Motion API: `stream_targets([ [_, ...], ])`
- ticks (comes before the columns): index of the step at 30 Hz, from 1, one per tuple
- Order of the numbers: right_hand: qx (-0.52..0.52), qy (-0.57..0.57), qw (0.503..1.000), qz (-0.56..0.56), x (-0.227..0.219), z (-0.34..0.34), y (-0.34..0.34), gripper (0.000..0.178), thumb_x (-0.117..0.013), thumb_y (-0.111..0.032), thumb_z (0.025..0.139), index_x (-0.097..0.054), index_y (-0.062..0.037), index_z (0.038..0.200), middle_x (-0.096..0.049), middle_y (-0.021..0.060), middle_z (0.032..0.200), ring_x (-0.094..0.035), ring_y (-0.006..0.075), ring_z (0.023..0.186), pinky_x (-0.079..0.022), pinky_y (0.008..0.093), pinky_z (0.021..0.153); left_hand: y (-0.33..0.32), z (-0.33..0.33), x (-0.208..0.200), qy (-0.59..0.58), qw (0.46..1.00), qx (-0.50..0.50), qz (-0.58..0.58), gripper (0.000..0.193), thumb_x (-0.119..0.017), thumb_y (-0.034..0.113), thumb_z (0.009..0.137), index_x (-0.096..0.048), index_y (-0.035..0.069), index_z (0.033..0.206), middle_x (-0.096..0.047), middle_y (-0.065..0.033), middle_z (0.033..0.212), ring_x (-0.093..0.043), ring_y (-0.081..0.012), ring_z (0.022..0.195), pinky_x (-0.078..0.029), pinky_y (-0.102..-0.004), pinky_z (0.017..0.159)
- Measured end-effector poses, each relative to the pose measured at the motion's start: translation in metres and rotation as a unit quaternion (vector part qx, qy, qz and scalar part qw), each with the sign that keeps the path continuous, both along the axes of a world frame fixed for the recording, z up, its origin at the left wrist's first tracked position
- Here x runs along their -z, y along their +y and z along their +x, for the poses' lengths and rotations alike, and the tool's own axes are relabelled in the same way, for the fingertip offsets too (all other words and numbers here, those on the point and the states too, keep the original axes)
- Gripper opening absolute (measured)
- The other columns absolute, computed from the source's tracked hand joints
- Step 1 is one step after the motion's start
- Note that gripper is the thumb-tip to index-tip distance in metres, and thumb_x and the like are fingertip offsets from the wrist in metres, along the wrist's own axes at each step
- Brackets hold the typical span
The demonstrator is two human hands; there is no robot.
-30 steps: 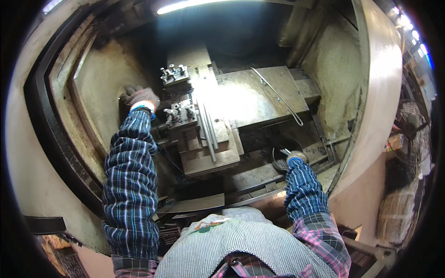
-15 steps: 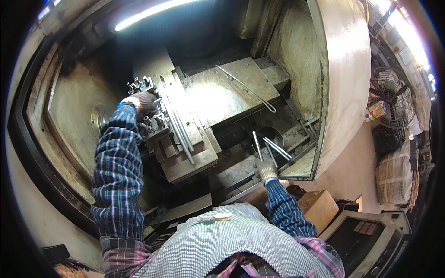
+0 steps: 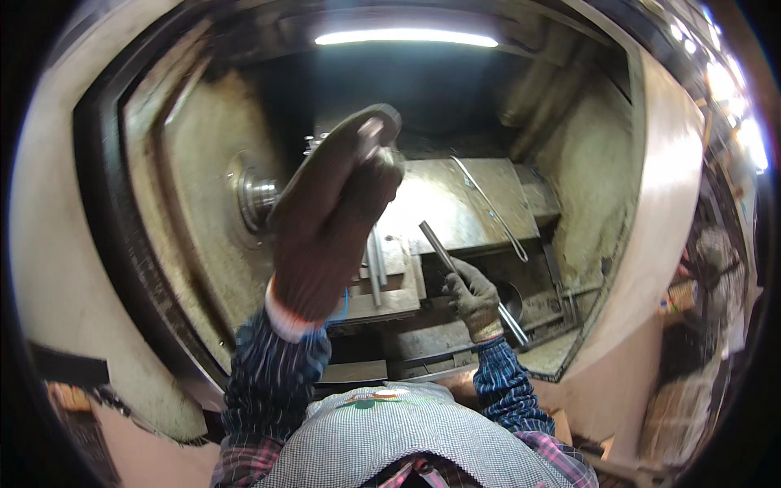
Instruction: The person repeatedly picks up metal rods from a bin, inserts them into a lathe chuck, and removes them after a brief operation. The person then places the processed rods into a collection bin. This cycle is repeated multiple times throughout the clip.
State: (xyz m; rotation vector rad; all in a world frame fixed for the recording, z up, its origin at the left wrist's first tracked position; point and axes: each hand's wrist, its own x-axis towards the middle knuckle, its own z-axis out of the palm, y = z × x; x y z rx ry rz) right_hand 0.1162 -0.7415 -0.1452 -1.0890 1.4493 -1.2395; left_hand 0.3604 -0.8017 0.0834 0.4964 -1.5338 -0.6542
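Observation:
My left hand (image 3: 338, 203), in a dark knitted glove, is raised close to the camera and smeared by motion. Its fingers are closed, with a small shiny tip showing between them; what it belongs to is unclear. My right hand (image 3: 476, 301), in a greyish glove, grips a slim metal rod (image 3: 438, 244) that slants up to the left. Below that hand, shiny rod lengths (image 3: 514, 327) stick out; whether they are the same rod I cannot tell. More metal rods (image 3: 376, 264) lie on the machine slide, partly behind my left hand.
The round chuck (image 3: 256, 198) sits on the machine's left wall. A long hooked wire rod (image 3: 492, 211) rests across the flat metal cover (image 3: 443, 203). Behind my right hand is a dark round bowl (image 3: 512, 302). The machine's door (image 3: 671, 138) stands at right.
My left hand has come off the tool holder, up and toward the camera. My right hand has risen from beside the bowl with a rod in its grip. The view has turned left.

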Motion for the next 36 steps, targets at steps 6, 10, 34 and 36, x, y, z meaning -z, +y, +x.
stream_targets([
  [6, -0.112, 0.255, 0.949, -0.144, -0.044, 0.052, -0.119, 0.037, -0.077, -0.037, 0.096, -0.077, -0.0122, 0.124, -0.080, 0.0122, 0.100, -0.077, 0.0194, 0.091, -0.061, 0.0324, 0.079, 0.132, 0.095, -0.003, 0.162, 0.973, -0.085, 0.139, 0.049, -0.064, 0.029, 0.106, -0.051, 0.003, 0.146, -0.053, -0.0045, 0.081, -0.052, -0.0160, 0.062, -0.049, -0.0354, 0.056],
  [10, -0.255, 0.459, 0.843, -0.116, -0.081, 0.104, -0.202, 0.045, -0.066, -0.054, 0.099, -0.075, -0.0198, 0.126, -0.078, 0.0115, 0.116, -0.073, 0.0313, 0.109, -0.058, 0.0426, 0.094, 0.211, 0.161, 0.009, 0.248, 0.962, -0.048, 0.105, 0.064, -0.062, 0.021, 0.107, -0.033, 0.006, 0.163, -0.055, -0.0076, 0.086, -0.038, -0.0094, 0.039, -0.036, -0.0276, 0.030],
  [34, -0.336, 0.706, 0.601, -0.163, -0.091, 0.164, -0.265, 0.040, -0.066, -0.053, 0.096, -0.078, -0.0170, 0.109, -0.078, 0.0110, 0.097, -0.076, 0.0323, 0.090, -0.061, 0.0450, 0.080, 0.268, 0.269, 0.079, 0.024, 0.638, -0.769, 0.027, 0.038, -0.050, 0.010, 0.111, -0.054, -0.003, 0.147, -0.054, -0.0212, 0.150, -0.064, -0.0311, 0.124, -0.061, -0.0371, 0.094],
  [36, -0.353, 0.706, 0.603, -0.114, -0.072, 0.138, -0.286, 0.036, -0.067, -0.048, 0.096, -0.079, -0.0171, 0.112, -0.078, 0.0101, 0.091, -0.076, 0.0289, 0.084, -0.061, 0.0440, 0.080, 0.262, 0.276, 0.088, -0.065, 0.597, -0.799, 0.000, 0.038, -0.053, 0.003, 0.108, -0.055, -0.002, 0.146, -0.054, -0.0242, 0.151, -0.063, -0.0337, 0.128, -0.062, -0.0374, 0.096],
])
